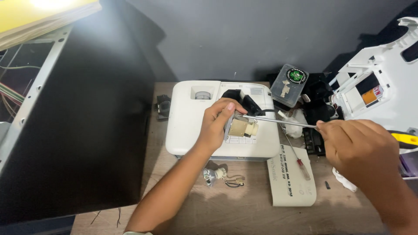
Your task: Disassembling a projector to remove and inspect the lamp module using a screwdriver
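Far left: dark panel (pixel 87 130) standing beside the wooden table (pixel 244 213), with an opened metal case (pixel 26 78) and loose wires behind it, well apart from the work. Centre: white projector (pixel 191 126) lying flat on the table with its lamp bay uncovered, apparently so the inside can be reached from above. Left hand (pixel 215 126) resting on the projector's top, fingers curled at the edge of the bay, fingertips pinching or steadying the tip end of a long screwdriver (pixel 278 121) just above the beige lamp block (pixel 243 128) seated in the opening; likely placed there to guide the tip onto a screw, though no screw visible. In front of the projector: small bare lamp bulb (pixel 213 175) with short wires, lying loose on the table. Just right of it: white cover plate (pixel 291 182) face down, a smaller red-handled screwdriver (pixel 298 159) lying across it, within easy reach. Behind: clear plastic box (pixel 289 85) tilted against black parts. Right hand (pixel 357 146) closed around the handle end of the long screwdriver, shaft running nearly level to the left toward the bay, a grip suited to turning. Far right: white plastic housing (pixel 383 82) propped up, clear of the work area.
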